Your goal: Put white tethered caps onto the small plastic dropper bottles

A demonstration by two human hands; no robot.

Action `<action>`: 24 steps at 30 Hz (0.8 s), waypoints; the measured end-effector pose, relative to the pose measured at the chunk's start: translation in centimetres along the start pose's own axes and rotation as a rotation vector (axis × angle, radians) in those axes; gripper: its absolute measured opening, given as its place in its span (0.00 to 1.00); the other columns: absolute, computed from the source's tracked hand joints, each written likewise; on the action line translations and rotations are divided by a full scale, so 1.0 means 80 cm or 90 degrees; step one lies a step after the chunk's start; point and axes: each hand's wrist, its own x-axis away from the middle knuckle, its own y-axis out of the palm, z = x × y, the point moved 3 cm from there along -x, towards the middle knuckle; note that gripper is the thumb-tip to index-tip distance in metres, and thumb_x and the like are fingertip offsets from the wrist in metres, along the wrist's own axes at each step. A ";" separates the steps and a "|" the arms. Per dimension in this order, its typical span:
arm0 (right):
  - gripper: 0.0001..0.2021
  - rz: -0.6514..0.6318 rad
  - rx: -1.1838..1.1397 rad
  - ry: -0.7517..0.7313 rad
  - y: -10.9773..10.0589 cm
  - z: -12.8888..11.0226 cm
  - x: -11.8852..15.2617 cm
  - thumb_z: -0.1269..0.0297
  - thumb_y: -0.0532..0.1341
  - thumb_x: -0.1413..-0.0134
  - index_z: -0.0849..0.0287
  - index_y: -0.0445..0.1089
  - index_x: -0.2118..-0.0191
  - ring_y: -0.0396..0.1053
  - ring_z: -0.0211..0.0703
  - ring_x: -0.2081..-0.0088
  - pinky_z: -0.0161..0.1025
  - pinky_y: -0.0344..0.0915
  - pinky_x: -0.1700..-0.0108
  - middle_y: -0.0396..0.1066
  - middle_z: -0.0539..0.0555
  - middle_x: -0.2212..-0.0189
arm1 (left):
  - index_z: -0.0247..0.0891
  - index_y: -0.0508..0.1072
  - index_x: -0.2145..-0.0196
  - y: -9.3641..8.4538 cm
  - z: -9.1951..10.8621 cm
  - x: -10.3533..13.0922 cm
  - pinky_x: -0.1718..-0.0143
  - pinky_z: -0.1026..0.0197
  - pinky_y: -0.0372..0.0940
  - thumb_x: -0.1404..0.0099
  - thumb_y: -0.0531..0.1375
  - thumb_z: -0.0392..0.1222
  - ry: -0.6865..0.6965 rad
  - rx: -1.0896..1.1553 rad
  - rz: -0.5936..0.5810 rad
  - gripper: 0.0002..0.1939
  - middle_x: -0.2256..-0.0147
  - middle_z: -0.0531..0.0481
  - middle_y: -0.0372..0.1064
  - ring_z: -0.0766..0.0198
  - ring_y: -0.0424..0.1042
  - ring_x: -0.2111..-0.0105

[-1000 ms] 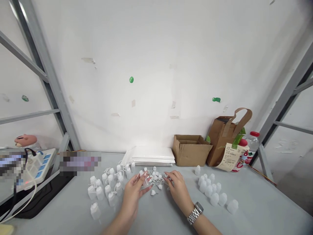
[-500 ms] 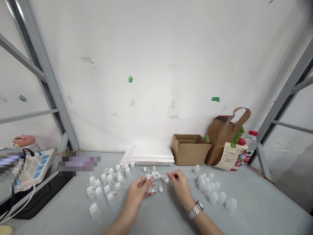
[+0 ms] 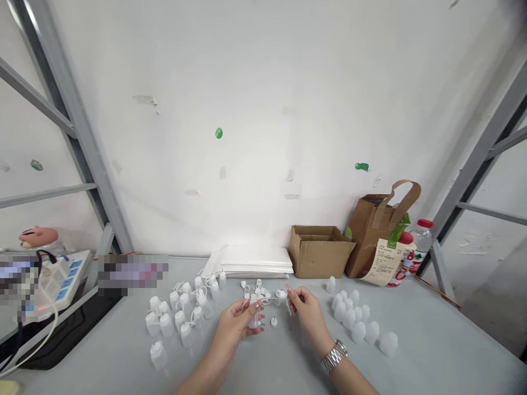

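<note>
Grey tabletop [image 3: 267,367], smooth and apparently hard, offers little grip, so a dropped round part might roll. Nearest, a metal-link wristwatch [image 3: 334,356] rings the right wrist. The left hand [image 3: 234,323] is clamped, thumb against fingers, on a small translucent bottle [image 3: 254,317] at mid-table; squeezing too firmly could dent its seemingly soft wall or tilt its mouth. The right hand [image 3: 307,310] has thumb and fingertips together, apparently on a white cap [image 3: 280,294] with a thin strap; the exact contact is too small to tell. Risk noted: that strap, slender and curled, could snag the loose caps [image 3: 259,283] lying just behind and drag some along. To the left, capped bottles [image 3: 186,333] stand close together, cylindrical, with looped straps; a forearm's brush could topple several. To the right, frosted rounded pieces [image 3: 359,332], seemingly uncapped bottles, are loosely grouped and equally exposed to knocks. Farther back: a glossy white stack [image 3: 251,262], a creased cardboard box [image 3: 321,260], a brown paper bag [image 3: 364,236]; behind all, a white wall [image 3: 263,137] with tape scraps
</note>
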 end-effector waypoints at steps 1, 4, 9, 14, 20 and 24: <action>0.21 -0.005 -0.006 -0.002 0.001 -0.001 0.001 0.44 0.56 0.55 0.56 0.56 0.82 0.55 0.37 0.80 0.35 0.55 0.76 0.56 0.46 0.85 | 0.33 0.75 0.70 0.002 0.000 0.000 0.72 0.60 0.69 0.60 0.68 0.51 -0.004 -0.006 -0.015 0.21 0.65 0.42 0.72 0.59 0.71 0.68; 0.22 -0.031 -0.032 -0.016 0.006 -0.007 0.006 0.43 0.56 0.55 0.56 0.55 0.81 0.54 0.37 0.80 0.35 0.55 0.75 0.54 0.45 0.84 | 0.32 0.75 0.74 0.008 -0.002 0.000 0.74 0.60 0.69 0.62 0.68 0.51 0.008 -0.065 -0.056 0.20 0.68 0.42 0.73 0.56 0.71 0.68; 0.20 -0.064 -0.015 -0.070 0.009 -0.023 0.018 0.45 0.57 0.54 0.58 0.59 0.79 0.55 0.37 0.78 0.34 0.55 0.74 0.57 0.46 0.83 | 0.34 0.76 0.71 0.005 -0.005 -0.003 0.76 0.62 0.66 0.57 0.66 0.45 0.134 -0.249 0.009 0.15 0.71 0.44 0.73 0.57 0.69 0.69; 0.17 -0.077 0.032 -0.108 0.010 -0.027 0.025 0.50 0.56 0.49 0.58 0.61 0.78 0.59 0.39 0.75 0.34 0.57 0.72 0.61 0.48 0.80 | 0.42 0.77 0.66 0.002 -0.003 0.000 0.69 0.62 0.63 0.52 0.63 0.44 0.246 -0.430 0.021 0.13 0.67 0.49 0.72 0.62 0.67 0.74; 0.12 -0.089 0.171 -0.204 0.011 -0.031 0.034 0.59 0.54 0.44 0.57 0.63 0.76 0.61 0.42 0.70 0.36 0.57 0.67 0.65 0.50 0.77 | 0.45 0.77 0.64 0.003 -0.004 0.004 0.63 0.61 0.61 0.51 0.62 0.43 0.289 -0.476 -0.012 0.13 0.69 0.48 0.71 0.58 0.67 0.68; 0.11 -0.107 0.256 -0.322 0.013 -0.035 0.040 0.65 0.51 0.42 0.57 0.63 0.74 0.59 0.41 0.71 0.38 0.56 0.65 0.65 0.50 0.76 | 0.47 0.76 0.63 0.002 -0.004 0.005 0.59 0.60 0.60 0.49 0.61 0.42 0.308 -0.499 -0.031 0.13 0.68 0.49 0.71 0.57 0.67 0.64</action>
